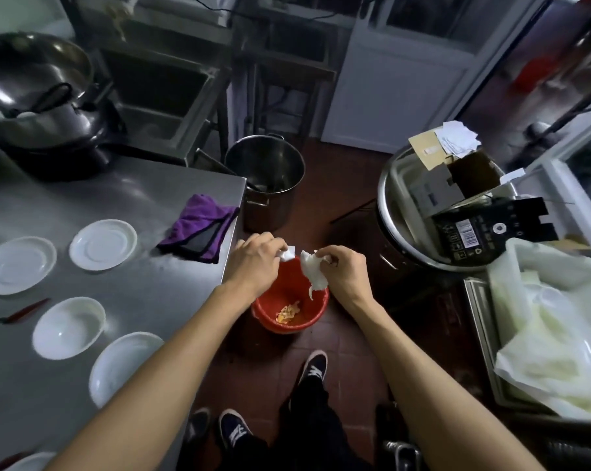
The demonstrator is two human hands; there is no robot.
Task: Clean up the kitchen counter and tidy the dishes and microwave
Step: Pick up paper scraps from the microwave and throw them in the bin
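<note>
Over the red bin (289, 311) on the floor, the left hand (256, 263) pinches a small tissue scrap (286, 254) and the right hand (343, 271) pinches a larger tissue (312, 271). Left, plates (103, 244) and bowls (69, 328) sit on the tabletop (144, 294); beyond them lies a purple cloth (199, 229).

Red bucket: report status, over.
Left hand pinches small paper scrap, right hand holds crumpled tissue. Both above red bucket, food scraps inside. Nothing blocking.

A red bucket (289, 311), a purple cloth (199, 229), white plates (103, 244) on the grey steel counter (171, 185).
</note>
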